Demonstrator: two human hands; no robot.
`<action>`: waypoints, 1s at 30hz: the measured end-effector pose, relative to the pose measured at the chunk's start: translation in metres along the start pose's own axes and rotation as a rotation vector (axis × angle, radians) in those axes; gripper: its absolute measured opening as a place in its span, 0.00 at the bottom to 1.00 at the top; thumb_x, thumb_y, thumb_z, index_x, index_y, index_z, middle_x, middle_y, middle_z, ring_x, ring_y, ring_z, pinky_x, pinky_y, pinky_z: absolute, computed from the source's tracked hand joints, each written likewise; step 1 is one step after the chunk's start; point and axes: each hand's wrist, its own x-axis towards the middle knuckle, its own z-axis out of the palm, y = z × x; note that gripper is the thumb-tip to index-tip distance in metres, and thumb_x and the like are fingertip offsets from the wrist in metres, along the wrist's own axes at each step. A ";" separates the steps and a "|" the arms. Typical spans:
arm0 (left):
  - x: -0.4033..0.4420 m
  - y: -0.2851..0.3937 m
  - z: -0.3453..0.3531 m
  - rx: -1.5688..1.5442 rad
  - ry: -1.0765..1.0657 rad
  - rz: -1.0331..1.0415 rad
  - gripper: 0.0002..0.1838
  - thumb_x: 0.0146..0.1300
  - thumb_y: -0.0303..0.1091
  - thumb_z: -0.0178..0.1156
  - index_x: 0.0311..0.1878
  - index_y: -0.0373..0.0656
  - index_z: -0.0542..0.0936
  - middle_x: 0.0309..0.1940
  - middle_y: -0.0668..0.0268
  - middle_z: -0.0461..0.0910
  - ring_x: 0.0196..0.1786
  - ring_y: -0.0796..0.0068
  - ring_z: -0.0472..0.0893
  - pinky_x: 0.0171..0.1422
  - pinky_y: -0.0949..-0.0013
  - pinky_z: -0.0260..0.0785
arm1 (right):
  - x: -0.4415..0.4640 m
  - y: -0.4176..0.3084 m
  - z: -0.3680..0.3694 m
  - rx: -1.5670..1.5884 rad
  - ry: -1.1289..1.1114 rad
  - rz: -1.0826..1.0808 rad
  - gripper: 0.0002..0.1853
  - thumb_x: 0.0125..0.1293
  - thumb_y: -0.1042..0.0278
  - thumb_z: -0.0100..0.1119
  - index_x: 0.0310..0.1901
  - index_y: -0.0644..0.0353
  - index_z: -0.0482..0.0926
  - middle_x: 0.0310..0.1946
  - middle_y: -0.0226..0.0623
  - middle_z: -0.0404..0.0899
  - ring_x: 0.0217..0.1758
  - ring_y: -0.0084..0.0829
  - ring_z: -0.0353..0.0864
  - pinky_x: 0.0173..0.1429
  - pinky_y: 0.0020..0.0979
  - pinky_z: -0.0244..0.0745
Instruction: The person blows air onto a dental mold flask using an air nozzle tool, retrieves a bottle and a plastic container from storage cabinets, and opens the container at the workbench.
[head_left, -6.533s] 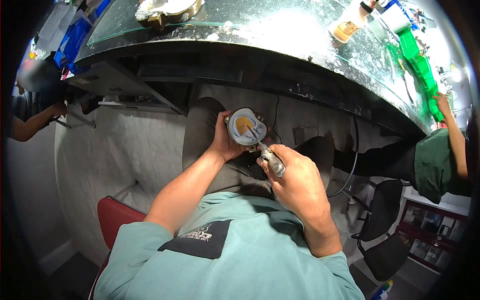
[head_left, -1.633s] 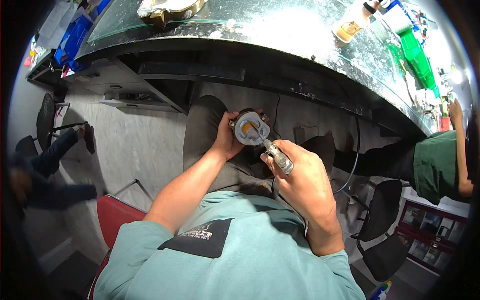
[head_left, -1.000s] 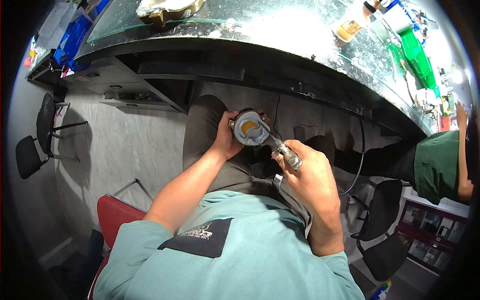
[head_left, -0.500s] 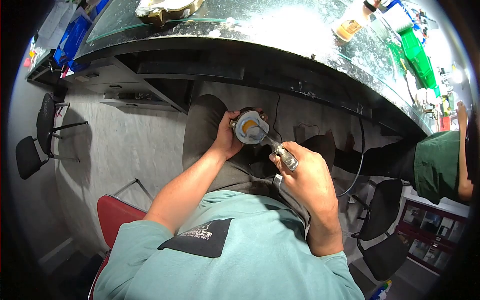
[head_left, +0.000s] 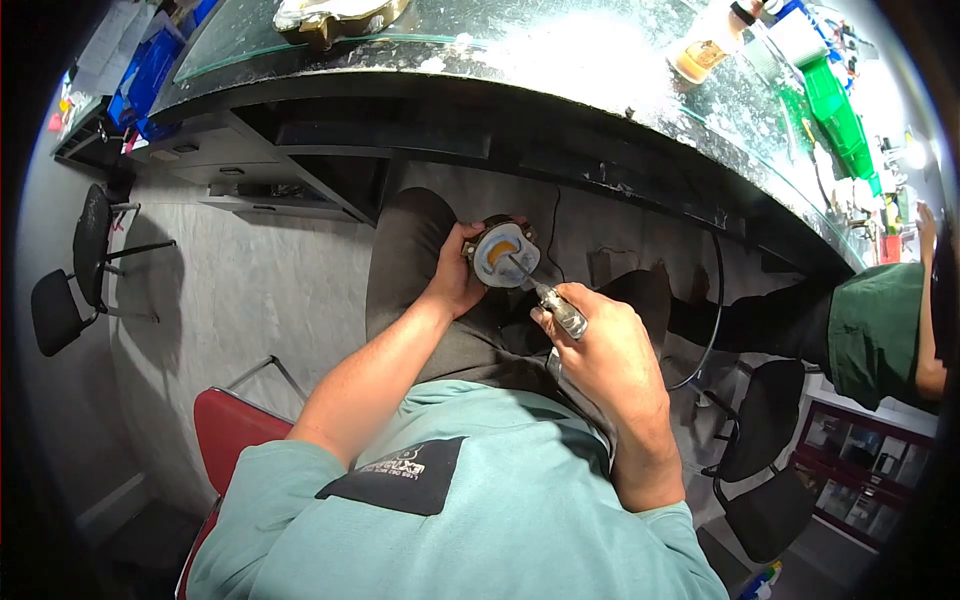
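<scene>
Above my lap, my left hand [head_left: 458, 275] is closed round the side of a round metal mould [head_left: 483, 257], which is filled with whitish-blue material and has an orange-yellow patch in it. My right hand [head_left: 612, 345] grips the silvery, smeared handle of a thin-bladed tool [head_left: 563, 312]. The tool's tip lies over the filling, close to the orange patch; whether it touches cannot be made out. The mould's face is tilted toward me, and my fingers hide its underside.
A glass-topped workbench [head_left: 440, 62] spans the front, bearing another mould [head_left: 335, 18], a bottle [head_left: 703, 48] and green bins [head_left: 838, 118]. A co-worker in green [head_left: 872, 330] is at the right. Black chairs [head_left: 768, 415] and a red chair [head_left: 232, 435] stand around.
The person walking at the left has gone from view. My right hand and the tool have shifted slightly left and up since half a second ago. The left hand still holds the mould.
</scene>
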 end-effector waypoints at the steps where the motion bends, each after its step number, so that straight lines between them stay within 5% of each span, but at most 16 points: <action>1: 0.000 0.000 0.000 0.003 -0.003 -0.001 0.35 0.72 0.55 0.43 0.69 0.39 0.79 0.62 0.57 0.84 0.66 0.61 0.81 0.73 0.56 0.69 | 0.000 0.000 0.000 0.007 -0.014 0.007 0.14 0.70 0.61 0.69 0.48 0.64 0.82 0.38 0.51 0.87 0.42 0.53 0.89 0.45 0.46 0.83; 30: -0.001 0.002 0.004 -0.048 -0.022 -0.056 0.39 0.72 0.58 0.40 0.72 0.36 0.75 0.65 0.50 0.81 0.71 0.57 0.78 0.78 0.53 0.66 | -0.001 -0.003 -0.003 0.017 -0.033 -0.040 0.14 0.70 0.61 0.70 0.47 0.63 0.84 0.34 0.49 0.87 0.38 0.49 0.89 0.41 0.42 0.80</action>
